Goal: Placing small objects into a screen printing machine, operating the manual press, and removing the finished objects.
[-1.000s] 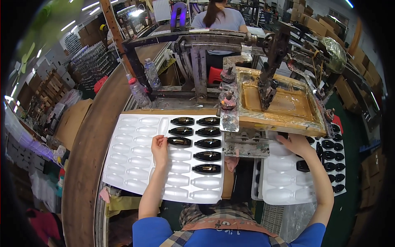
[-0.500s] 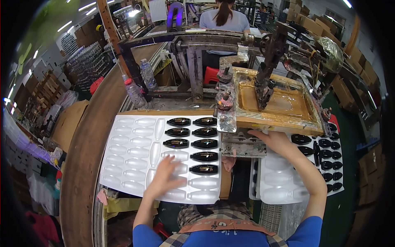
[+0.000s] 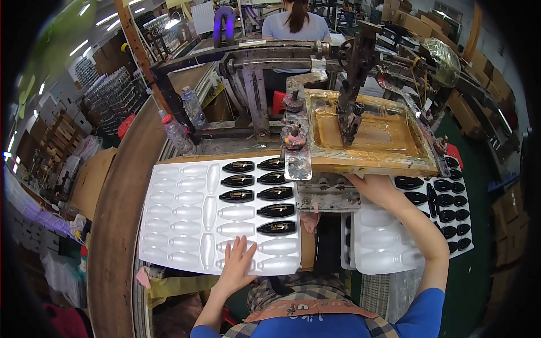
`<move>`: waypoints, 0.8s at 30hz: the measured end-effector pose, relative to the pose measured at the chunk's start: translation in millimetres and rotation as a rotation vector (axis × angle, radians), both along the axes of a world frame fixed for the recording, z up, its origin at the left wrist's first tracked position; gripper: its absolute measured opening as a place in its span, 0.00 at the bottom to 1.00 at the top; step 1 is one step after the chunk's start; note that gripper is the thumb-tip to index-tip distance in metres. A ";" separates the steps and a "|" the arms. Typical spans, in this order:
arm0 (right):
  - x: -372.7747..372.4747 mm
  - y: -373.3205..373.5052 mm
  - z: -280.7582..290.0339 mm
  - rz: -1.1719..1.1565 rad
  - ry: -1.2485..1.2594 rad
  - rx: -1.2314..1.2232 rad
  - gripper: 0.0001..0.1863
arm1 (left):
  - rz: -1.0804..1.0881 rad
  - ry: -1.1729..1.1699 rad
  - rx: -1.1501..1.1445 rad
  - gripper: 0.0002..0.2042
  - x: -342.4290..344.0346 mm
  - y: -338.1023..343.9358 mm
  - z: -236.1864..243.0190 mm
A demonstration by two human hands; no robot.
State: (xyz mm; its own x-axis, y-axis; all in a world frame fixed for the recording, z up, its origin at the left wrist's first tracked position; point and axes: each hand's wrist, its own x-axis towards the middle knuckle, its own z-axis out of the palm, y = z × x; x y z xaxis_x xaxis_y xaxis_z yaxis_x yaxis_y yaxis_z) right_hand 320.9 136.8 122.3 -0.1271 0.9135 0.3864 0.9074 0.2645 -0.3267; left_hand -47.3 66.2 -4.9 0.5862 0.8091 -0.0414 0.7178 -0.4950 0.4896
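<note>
My left hand lies with fingers spread over the near part of a white moulded tray, holding nothing. Glossy black bottle-shaped pieces with gold print fill part of that tray's two right-hand columns; its other visible hollows are bare. My right hand reaches beneath the front edge of a wooden screen-printing frame, above a metal fixture. The frame hides its fingertips, and I cannot see whether they hold anything. Golden-brown ink coats the screen, and a dark metal arm comes down into it.
At my right, a second white tray carries black pieces, partly under my forearm. Two plastic bottles stand beside the machine's metal frame. A brown conveyor belt curves along the left. Another person sits beyond the machine.
My left hand has moved nearer to me and lowered onto the tray's near part. My right hand remains under the printing frame. The whole view has shifted slightly.
</note>
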 end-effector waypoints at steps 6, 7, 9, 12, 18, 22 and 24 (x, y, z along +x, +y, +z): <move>-4.0 0.8 2.9 0.036 0.018 -0.057 0.20 | 0.016 -0.065 0.045 0.40 1.8 10.1 -2.5; -7.7 1.9 1.8 0.096 -0.037 -0.009 0.19 | 0.026 -0.064 0.060 0.40 2.2 10.3 -2.7; -13.1 5.3 -3.9 0.154 0.017 -0.035 0.18 | 0.033 -0.059 0.076 0.40 2.9 10.6 -4.1; -16.5 7.3 -10.6 0.217 0.100 -0.041 0.15 | 0.042 -0.077 0.093 0.40 4.0 9.2 -8.2; -20.8 3.3 -11.6 0.252 0.154 0.079 0.11 | 0.023 -0.075 0.108 0.39 4.6 7.2 -5.8; -19.9 2.6 -10.9 0.288 0.180 0.124 0.09 | 0.026 -0.123 0.132 0.39 15.3 2.3 17.8; -19.5 -2.0 -9.9 0.268 0.193 0.095 0.09 | 0.016 -0.182 0.146 0.38 20.9 4.0 25.3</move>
